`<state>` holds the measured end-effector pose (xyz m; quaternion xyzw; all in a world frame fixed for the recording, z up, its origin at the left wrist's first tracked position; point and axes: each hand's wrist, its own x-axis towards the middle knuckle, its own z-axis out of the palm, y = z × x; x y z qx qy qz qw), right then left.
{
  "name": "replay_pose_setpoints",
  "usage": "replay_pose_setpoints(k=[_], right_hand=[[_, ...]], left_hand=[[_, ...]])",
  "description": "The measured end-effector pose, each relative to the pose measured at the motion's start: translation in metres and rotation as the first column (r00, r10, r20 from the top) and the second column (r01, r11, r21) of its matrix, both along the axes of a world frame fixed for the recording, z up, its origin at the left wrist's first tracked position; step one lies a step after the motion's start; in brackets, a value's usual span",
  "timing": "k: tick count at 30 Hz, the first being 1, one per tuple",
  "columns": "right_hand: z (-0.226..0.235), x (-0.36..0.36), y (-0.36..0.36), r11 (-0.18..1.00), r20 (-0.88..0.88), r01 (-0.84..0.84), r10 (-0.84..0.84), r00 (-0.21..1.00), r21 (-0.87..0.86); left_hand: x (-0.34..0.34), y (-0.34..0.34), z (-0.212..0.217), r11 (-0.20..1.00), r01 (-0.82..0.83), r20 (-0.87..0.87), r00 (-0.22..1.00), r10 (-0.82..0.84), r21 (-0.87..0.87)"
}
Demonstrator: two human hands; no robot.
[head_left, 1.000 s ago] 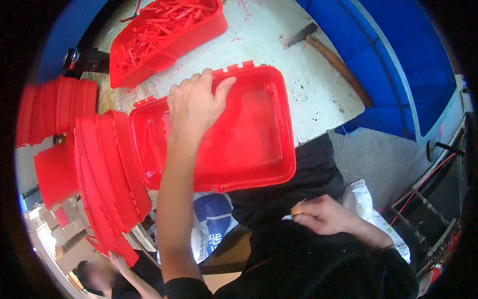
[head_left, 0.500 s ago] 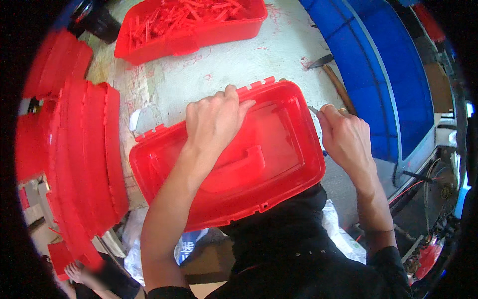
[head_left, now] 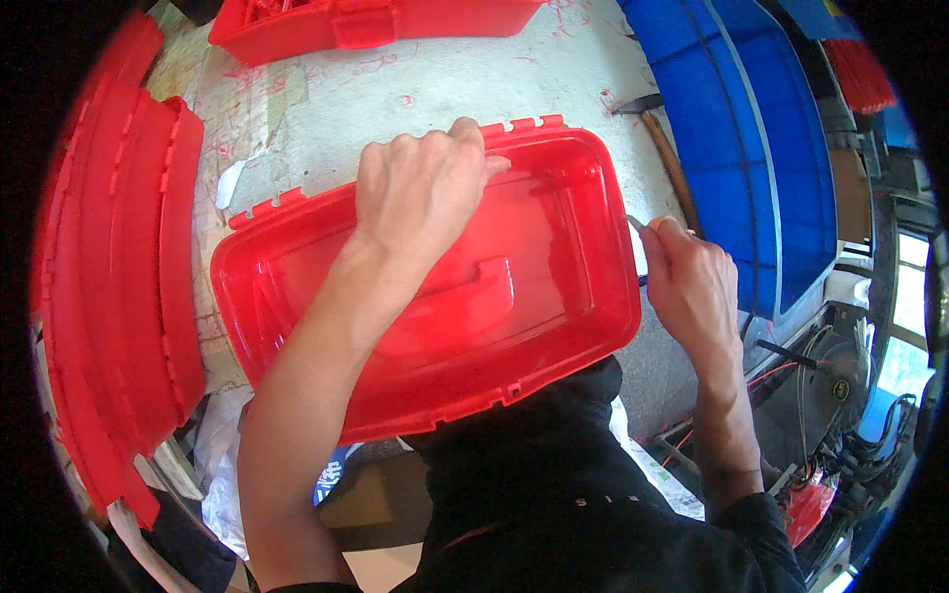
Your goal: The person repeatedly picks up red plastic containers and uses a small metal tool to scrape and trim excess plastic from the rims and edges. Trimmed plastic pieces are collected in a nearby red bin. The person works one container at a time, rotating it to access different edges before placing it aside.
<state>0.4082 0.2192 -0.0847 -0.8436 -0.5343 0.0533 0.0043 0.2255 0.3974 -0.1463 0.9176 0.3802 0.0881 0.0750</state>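
A shallow red plastic box, open side up, lies tilted across the front of the worktable against my body. Hinge notches run along its far rim. My left hand is closed over that far rim, with the thumb inside. Just off the box's right side, my right hand is closed on a small knife. Only a short piece of the metal blade shows, pointing at the right rim; the handle is hidden in my fist.
At the back stands a red box with red pieces inside. Stacked red plastic parts fill the left. A blue crate stands at right, beside a wooden-handled hammer. Another person's arm shows at lower left.
The view has shifted, so the back box sits higher and the blue crate's lower end has moved left. The knife has moved nearer me along the box's right rim. My left hand keeps its hold.
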Motion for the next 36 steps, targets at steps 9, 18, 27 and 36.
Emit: replay_pose_setpoints(k=[9,18,27,36], right_hand=[[0.007,-0.012,-0.047,0.999,-0.065,0.016,-0.019,0.998,-0.051],[0.021,-0.006,-0.069,0.995,-0.281,0.078,-0.094,0.955,-0.066],[0.005,0.006,-0.022,0.999,-0.117,-0.039,0.039,0.992,-0.001],[0.021,-0.004,-0.058,0.985,-0.096,-0.061,0.046,0.994,-0.16]], left_hand=[[0.0,0.001,0.002,0.999,-0.011,0.003,1.0,0.011,0.03],[0.001,0.005,0.008,1.0,0.0,-0.038,0.999,-0.001,-0.025],[0.0,0.003,0.008,0.998,0.02,-0.018,1.0,-0.019,0.059],[0.003,0.006,0.012,0.998,-0.013,-0.059,0.998,0.01,-0.056]])
